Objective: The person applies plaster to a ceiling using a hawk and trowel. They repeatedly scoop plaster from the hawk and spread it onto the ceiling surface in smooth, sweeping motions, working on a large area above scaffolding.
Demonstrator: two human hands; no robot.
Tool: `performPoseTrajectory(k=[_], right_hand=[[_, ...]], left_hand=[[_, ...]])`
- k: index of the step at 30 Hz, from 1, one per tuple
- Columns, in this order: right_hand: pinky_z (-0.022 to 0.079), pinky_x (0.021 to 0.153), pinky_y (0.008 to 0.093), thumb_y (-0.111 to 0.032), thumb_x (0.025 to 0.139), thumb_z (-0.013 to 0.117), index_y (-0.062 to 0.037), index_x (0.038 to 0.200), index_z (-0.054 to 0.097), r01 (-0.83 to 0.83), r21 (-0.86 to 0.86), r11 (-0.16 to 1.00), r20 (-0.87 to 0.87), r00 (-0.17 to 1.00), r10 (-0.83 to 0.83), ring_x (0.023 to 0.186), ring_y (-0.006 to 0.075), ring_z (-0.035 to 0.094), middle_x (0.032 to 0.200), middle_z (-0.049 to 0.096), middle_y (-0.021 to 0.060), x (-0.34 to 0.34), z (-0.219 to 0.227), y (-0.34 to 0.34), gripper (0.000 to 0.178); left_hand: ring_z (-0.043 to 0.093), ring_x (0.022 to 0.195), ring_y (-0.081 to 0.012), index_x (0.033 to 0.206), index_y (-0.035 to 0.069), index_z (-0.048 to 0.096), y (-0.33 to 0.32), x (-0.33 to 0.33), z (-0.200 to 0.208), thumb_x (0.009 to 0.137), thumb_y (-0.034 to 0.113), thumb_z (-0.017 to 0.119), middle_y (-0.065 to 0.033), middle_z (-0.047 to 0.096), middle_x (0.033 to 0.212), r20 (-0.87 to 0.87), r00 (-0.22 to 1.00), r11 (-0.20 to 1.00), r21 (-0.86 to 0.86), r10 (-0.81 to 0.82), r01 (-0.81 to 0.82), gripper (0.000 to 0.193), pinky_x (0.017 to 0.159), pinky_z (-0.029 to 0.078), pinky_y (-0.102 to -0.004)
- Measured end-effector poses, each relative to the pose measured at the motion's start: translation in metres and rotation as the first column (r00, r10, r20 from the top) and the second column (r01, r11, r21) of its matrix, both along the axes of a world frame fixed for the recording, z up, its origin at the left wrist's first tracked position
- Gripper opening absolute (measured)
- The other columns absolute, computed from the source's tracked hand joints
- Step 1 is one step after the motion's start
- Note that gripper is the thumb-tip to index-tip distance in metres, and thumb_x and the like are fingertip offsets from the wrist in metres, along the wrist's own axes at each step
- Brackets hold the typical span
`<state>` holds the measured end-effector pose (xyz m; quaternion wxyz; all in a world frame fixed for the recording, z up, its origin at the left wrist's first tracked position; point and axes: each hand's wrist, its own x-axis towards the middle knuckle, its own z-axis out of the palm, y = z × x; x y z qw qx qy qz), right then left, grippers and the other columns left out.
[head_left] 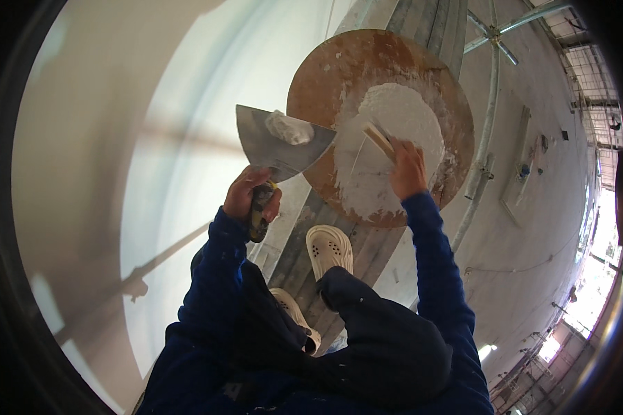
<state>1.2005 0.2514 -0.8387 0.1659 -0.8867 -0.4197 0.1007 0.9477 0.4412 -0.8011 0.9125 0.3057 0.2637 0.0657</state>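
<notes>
My left hand (248,194) is closed round the dark, patterned handle of a wide putty knife (304,158). A lump of white plaster (289,129) sits on its metal blade, which overlaps the left edge of a round brown board (318,86). Wet white plaster (403,107) is heaped and smeared across the board's middle. My right hand (408,169) grips a trowel (378,140) with a pale, bar-shaped back, held over the plaster. Its thin blade is seen nearly edge-on, and whether it touches the plaster I cannot tell.
Grey metal scaffold planks (304,238) run under the board and my beige clogs (329,249). A smooth white wall (187,90) rises close on the left. Scaffold tubes (488,131) stand to the right, with a floor far below holding scattered items.
</notes>
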Motion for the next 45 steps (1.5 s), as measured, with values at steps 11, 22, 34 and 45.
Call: performPoseTrajectory(k=[11, 22, 34, 45], right_hand=[[0.034, 0.091, 0.0536, -0.007, 0.069, 0.061, -0.0273, 0.129, 0.038, -0.005, -0.381, 0.925, -0.095, 0.995, -0.034, 0.112, 0.0344, 0.042, 0.126, 0.043, 0.0095, -0.018, -0.07, 0.055, 0.067], [0.037, 0.088, 0.0504, -0.016, 0.071, 0.058, -0.0266, 0.122, 0.048, -0.388, -0.477, 0.789, -0.405, 0.893, 0.194, 0.103, 0.0304, 0.049, 0.114, 0.053, 0.0101, -0.096, -0.033, -0.038, 0.053], [0.046, 0.079, 0.0355, 0.0, 0.064, 0.064, -0.0047, 0.108, 0.054, 0.774, 0.577, 0.261, -0.783, 0.434, 0.445, 0.096, 0.0236, 0.055, 0.105, 0.057, 0.007, -0.027, 0.058, -0.064, 0.045], [0.044, 0.077, 0.0365, -0.017, 0.069, 0.068, -0.0105, 0.089, 0.066, -0.017, 0.855, 0.518, -0.346, 0.726, 0.594, 0.09, 0.0256, 0.055, 0.097, 0.063, 0.0143, -0.051, 0.106, -0.029, 0.021]], left_hand=[[0.042, 0.032, -0.0193, 0.101, 0.004, 0.041, 0.019, -0.032, -0.02, 0.087, 0.031, 0.044, -0.0111, 0.042, 0.042, -0.094, 0.993, 0.997, 0.016, 0.074, -0.072, 0.031, 0.033, 0.036, -0.0292], [0.044, 0.033, -0.0198, 0.081, 0.003, 0.046, 0.012, -0.009, -0.026, 0.086, 0.031, 0.046, -0.0126, 0.044, 0.043, -0.05, 0.998, 0.998, -0.045, 0.034, -0.036, 0.028, 0.036, 0.038, -0.0299], [0.048, 0.038, -0.016, 0.08, -0.001, 0.052, -0.022, 0.021, -0.016, 0.085, 0.038, 0.047, -0.0102, 0.051, 0.05, 0.005, 0.936, 0.922, 0.168, -0.353, 0.347, 0.04, 0.039, 0.039, -0.0268], [0.052, 0.044, -0.0146, 0.085, 0.002, 0.052, -0.033, 0.034, -0.017, 0.084, 0.03, 0.057, -0.0034, 0.049, 0.059, 0.076, 0.925, 0.923, 0.141, -0.372, 0.359, 0.028, 0.042, 0.042, -0.027]])
